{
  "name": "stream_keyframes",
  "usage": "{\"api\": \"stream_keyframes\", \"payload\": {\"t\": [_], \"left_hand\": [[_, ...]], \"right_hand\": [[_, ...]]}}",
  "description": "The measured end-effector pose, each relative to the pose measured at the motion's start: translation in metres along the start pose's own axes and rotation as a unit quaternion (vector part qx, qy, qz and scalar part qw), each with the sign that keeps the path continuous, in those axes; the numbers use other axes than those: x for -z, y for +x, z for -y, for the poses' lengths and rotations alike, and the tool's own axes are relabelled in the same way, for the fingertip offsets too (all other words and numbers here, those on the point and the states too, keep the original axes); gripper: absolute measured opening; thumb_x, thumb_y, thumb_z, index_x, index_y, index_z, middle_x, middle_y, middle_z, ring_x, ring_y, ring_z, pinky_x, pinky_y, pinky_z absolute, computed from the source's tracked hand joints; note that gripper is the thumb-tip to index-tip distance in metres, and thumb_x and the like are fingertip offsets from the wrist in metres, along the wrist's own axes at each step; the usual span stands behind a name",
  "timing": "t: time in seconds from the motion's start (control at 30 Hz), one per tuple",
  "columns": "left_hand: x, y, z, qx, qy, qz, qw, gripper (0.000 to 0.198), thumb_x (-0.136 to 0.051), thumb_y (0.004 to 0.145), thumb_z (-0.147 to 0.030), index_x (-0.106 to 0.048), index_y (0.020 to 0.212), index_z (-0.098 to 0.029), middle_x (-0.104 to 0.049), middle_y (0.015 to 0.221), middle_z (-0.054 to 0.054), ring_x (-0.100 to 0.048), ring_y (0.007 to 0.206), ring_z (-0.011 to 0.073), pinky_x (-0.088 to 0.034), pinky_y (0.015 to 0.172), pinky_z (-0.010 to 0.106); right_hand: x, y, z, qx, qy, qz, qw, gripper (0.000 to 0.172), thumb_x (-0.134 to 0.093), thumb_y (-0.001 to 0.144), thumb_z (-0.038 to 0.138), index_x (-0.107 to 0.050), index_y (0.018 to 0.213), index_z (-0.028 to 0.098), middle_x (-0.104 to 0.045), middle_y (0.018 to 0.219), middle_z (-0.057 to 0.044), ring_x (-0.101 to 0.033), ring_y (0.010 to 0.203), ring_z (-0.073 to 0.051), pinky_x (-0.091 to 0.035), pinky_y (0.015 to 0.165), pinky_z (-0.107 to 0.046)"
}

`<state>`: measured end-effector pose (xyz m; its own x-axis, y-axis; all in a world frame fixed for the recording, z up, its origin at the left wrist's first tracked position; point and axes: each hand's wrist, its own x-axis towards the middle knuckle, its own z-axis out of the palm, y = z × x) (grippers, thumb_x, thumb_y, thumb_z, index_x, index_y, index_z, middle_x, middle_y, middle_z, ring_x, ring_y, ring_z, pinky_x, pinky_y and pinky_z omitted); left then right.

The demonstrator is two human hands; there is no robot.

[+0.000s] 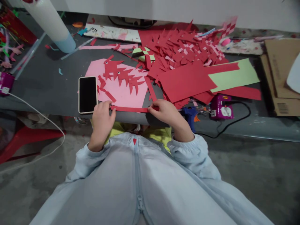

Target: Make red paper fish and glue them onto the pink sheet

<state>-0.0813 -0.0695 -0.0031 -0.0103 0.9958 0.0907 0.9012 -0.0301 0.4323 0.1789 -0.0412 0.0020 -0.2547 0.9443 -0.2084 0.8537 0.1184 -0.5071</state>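
Note:
A narrow red paper strip (130, 109) stretches level along the near edge of the table. Its left end is at the fingertips of my left hand (103, 117), whose thumb and fingers close on it. My right hand (165, 112) pinches the other end, with the fingers curled. Just beyond the strip lies a pink paper sheet (126, 97), bearing spiky red paper cutouts (122, 73) with small eyes. Beside my left hand, a phone (87, 94) with a dark screen lies face up.
Red paper pieces (178, 50) form a heap at the back, behind red sheets (185, 81) and a light green sheet (236, 76). A blue glue gun (191, 117) and a purple box (221, 107) with a black cable are right. A white bottle (52, 25) stands left; cardboard (281, 68) lies far right.

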Motion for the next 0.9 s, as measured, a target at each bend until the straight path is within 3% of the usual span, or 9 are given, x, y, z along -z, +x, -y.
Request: {"api": "stream_keyframes", "payload": {"t": [0.1, 0.2, 0.27, 0.37, 0.53, 0.73, 0.8, 0.9], "left_hand": [[-0.005, -0.008, 0.003, -0.130, 0.024, -0.028, 0.991, 0.024, -0.060, 0.092, -0.028, -0.066, 0.112, -0.018, -0.069, 0.109, 0.011, -0.059, 0.106, 0.0275, -0.046, 0.095, 0.040], [-0.012, -0.012, -0.001, -0.238, 0.011, 0.015, 0.971, 0.030, -0.062, 0.092, -0.033, -0.065, 0.117, -0.017, -0.068, 0.113, 0.012, -0.057, 0.108, 0.0280, -0.046, 0.092, 0.040], [-0.015, -0.013, -0.007, -0.287, 0.019, 0.040, 0.957, 0.031, -0.061, 0.093, -0.033, -0.065, 0.119, -0.017, -0.068, 0.114, 0.012, -0.057, 0.109, 0.0280, -0.045, 0.091, 0.041], [-0.018, -0.010, -0.015, -0.333, 0.035, 0.034, 0.942, 0.022, -0.053, 0.097, -0.025, -0.067, 0.113, -0.017, -0.070, 0.109, 0.011, -0.058, 0.103, 0.0251, -0.044, 0.088, 0.040], [-0.020, -0.005, -0.012, -0.360, 0.060, -0.025, 0.931, 0.022, -0.048, 0.098, -0.019, -0.070, 0.096, -0.019, -0.071, 0.094, 0.006, -0.058, 0.091, 0.0215, -0.043, 0.082, 0.035], [-0.022, -0.004, 0.000, -0.346, 0.071, -0.071, 0.933, 0.022, -0.049, 0.097, -0.020, -0.071, 0.094, -0.018, -0.071, 0.087, 0.007, -0.058, 0.086, 0.0212, -0.042, 0.076, 0.035], [-0.024, -0.004, 0.000, -0.343, 0.077, -0.083, 0.933, 0.021, -0.050, 0.096, -0.019, -0.071, 0.094, -0.017, -0.071, 0.086, 0.008, -0.059, 0.086, 0.0213, -0.043, 0.074, 0.035], [-0.027, -0.005, -0.002, -0.328, 0.100, -0.078, 0.936, 0.020, -0.050, 0.096, -0.018, -0.071, 0.092, -0.018, -0.071, 0.086, 0.007, -0.059, 0.084, 0.0215, -0.043, 0.073, 0.034]], "right_hand": [[0.000, -0.001, 0.002, -0.001, 0.028, 0.028, 0.999, 0.018, -0.051, 0.084, 0.029, -0.059, 0.072, 0.019, -0.067, 0.080, -0.008, -0.057, 0.075, -0.020, -0.037, 0.067, -0.031], [0.001, -0.001, 0.002, -0.003, 0.096, 0.066, 0.993, 0.018, -0.052, 0.081, 0.032, -0.059, 0.070, 0.019, -0.064, 0.072, -0.004, -0.054, 0.070, -0.018, -0.037, 0.064, -0.030], [0.002, -0.002, 0.003, 0.004, 0.143, 0.091, 0.986, 0.021, -0.052, 0.080, 0.036, -0.058, 0.068, 0.020, -0.060, 0.066, -0.001, -0.051, 0.065, -0.016, -0.035, 0.061, -0.029], [0.005, -0.002, 0.003, 0.017, 0.188, 0.102, 0.977, 0.026, -0.052, 0.079, 0.041, -0.057, 0.066, 0.020, -0.056, 0.064, 0.000, -0.049, 0.063, -0.014, -0.035, 0.060, -0.028], [0.010, -0.002, 0.003, 0.009, 0.199, 0.089, 0.976, 0.028, -0.052, 0.078, 0.045, -0.057, 0.067, 0.019, -0.057, 0.067, -0.001, -0.049, 0.066, -0.015, -0.035, 0.061, -0.029], [0.009, 0.001, -0.002, 0.029, 0.190, 0.060, 0.980, 0.025, -0.052, 0.083, 0.041, -0.059, 0.072, 0.019, -0.061, 0.073, -0.003, -0.054, 0.070, -0.017, -0.041, 0.067, -0.030], [0.006, 0.002, -0.002, 0.039, 0.143, 0.021, 0.989, 0.020, -0.053, 0.085, 0.035, -0.062, 0.076, 0.019, -0.065, 0.079, -0.006, -0.058, 0.077, -0.020, -0.044, 0.074, -0.033], [0.000, 0.002, 0.003, 0.062, 0.036, -0.083, 0.994, 0.021, -0.060, 0.085, 0.029, -0.068, 0.099, 0.017, -0.067, 0.098, -0.013, -0.059, 0.095, -0.028, -0.044, 0.086, -0.041]]}}
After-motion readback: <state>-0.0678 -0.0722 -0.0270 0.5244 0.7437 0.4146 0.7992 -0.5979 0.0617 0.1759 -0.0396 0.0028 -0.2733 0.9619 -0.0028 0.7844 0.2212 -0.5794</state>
